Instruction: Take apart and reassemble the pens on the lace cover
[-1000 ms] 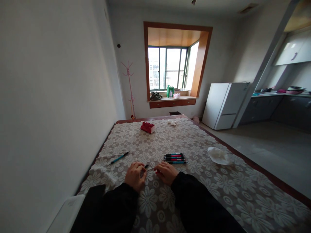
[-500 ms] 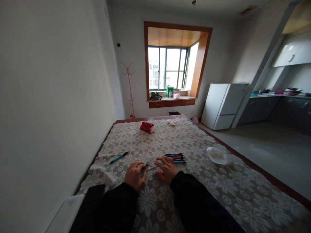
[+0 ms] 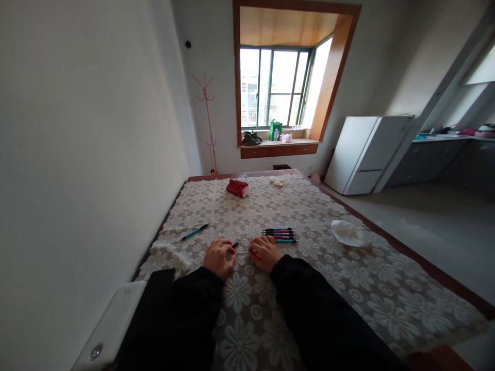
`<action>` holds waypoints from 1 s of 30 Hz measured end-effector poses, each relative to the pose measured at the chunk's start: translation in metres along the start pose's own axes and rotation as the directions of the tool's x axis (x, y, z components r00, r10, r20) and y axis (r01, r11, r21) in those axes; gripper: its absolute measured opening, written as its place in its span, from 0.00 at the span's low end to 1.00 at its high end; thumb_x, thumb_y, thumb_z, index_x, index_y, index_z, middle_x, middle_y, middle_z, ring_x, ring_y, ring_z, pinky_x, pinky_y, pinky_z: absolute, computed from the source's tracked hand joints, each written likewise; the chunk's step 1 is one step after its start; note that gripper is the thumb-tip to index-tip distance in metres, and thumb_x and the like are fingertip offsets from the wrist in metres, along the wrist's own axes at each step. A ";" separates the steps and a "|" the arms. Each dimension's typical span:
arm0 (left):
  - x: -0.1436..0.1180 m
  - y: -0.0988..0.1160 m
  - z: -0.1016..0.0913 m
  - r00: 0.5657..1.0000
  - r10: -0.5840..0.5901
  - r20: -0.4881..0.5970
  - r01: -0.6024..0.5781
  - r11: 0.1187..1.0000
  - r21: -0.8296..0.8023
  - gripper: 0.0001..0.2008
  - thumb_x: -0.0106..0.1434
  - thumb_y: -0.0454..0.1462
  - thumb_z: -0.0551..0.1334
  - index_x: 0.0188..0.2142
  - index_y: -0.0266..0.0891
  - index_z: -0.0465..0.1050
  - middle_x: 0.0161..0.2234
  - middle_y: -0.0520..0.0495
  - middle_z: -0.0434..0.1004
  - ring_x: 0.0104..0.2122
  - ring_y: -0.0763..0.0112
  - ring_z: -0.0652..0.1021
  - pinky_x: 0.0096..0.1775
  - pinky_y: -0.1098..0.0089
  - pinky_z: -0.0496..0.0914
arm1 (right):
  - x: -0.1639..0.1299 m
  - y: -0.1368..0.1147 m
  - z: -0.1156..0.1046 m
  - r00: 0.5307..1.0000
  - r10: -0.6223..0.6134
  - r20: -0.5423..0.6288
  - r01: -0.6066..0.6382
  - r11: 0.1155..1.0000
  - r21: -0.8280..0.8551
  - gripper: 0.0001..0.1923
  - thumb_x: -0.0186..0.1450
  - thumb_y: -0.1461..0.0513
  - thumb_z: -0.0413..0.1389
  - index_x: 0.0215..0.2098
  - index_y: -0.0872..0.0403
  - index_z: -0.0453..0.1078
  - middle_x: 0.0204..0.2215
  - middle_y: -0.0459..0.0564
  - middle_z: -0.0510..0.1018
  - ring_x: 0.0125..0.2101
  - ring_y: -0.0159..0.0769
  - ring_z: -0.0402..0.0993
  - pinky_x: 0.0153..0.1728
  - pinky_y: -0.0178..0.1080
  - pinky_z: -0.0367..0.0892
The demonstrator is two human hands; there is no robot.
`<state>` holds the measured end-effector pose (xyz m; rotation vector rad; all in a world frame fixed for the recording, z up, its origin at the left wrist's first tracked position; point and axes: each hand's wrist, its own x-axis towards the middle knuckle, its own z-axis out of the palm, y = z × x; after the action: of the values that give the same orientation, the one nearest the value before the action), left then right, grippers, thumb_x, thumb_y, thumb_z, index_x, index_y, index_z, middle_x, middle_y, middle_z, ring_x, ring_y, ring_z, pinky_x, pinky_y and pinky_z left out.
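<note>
Both my hands rest on a table under a white floral lace cloth (image 3: 348, 288). My left hand (image 3: 218, 257) is closed around a dark pen part whose black tip (image 3: 234, 245) sticks out toward the right. My right hand (image 3: 265, 253) is closed on a red pen part (image 3: 255, 254). A thin pale rod (image 3: 243, 252) runs between the two hands. Just beyond my right hand lies a neat row of several pens (image 3: 279, 235) in blue, red and black. A single blue pen (image 3: 194, 232) lies apart, to the far left of my left hand.
A crumpled white tissue (image 3: 347, 233) lies to the right, and a red tissue pack (image 3: 237, 188) and a small white scrap (image 3: 276, 181) near the far edge. The left wall runs along the table. A white fridge (image 3: 367, 153) and pink coat stand (image 3: 207, 118) stand beyond.
My right hand spread its fingers toward the row of pens, then drew back and closed on the red part. The view has pulled back and tilted, so more of my sleeves shows.
</note>
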<state>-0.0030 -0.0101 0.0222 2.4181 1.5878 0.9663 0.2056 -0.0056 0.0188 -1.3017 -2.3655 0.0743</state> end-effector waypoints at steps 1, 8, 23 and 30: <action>0.000 0.000 0.000 1.000 0.000 -0.001 0.000 1.000 -0.002 0.03 0.54 0.36 0.63 0.27 0.43 0.76 0.41 0.47 0.75 0.47 0.59 0.70 0.50 0.58 0.66 | 0.000 -0.002 0.000 1.000 0.010 -0.001 -0.010 1.000 -0.008 0.05 0.62 0.60 0.57 0.36 0.51 0.70 0.40 0.49 0.74 0.44 0.41 0.63 0.48 0.45 0.49; 0.000 -0.002 0.000 1.000 -0.014 -0.012 0.014 1.000 -0.019 0.03 0.54 0.36 0.63 0.26 0.44 0.76 0.40 0.48 0.76 0.46 0.58 0.71 0.49 0.57 0.66 | 0.003 -0.007 0.000 0.999 0.044 0.004 -0.044 0.998 -0.053 0.02 0.62 0.62 0.55 0.34 0.53 0.68 0.37 0.50 0.73 0.42 0.40 0.63 0.44 0.42 0.53; 0.001 -0.002 0.001 0.999 0.024 0.038 -0.024 1.000 -0.008 0.05 0.57 0.38 0.62 0.29 0.45 0.79 0.42 0.48 0.75 0.48 0.60 0.70 0.51 0.58 0.65 | 0.006 -0.007 0.006 0.998 0.005 0.059 0.001 0.995 -0.097 0.03 0.66 0.63 0.52 0.35 0.54 0.67 0.37 0.50 0.71 0.40 0.38 0.64 0.40 0.39 0.55; 0.000 -0.003 0.001 1.000 -0.003 0.018 0.003 1.000 0.004 0.05 0.56 0.38 0.62 0.28 0.44 0.78 0.41 0.48 0.75 0.47 0.60 0.70 0.50 0.58 0.65 | 0.005 -0.006 0.005 0.998 -0.014 0.056 0.020 0.994 -0.105 0.03 0.66 0.63 0.51 0.34 0.55 0.66 0.37 0.50 0.71 0.39 0.38 0.65 0.39 0.39 0.57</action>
<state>-0.0050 -0.0079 0.0202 2.4197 1.5889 0.9395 0.1967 -0.0036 0.0178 -1.3442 -2.4562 -0.0210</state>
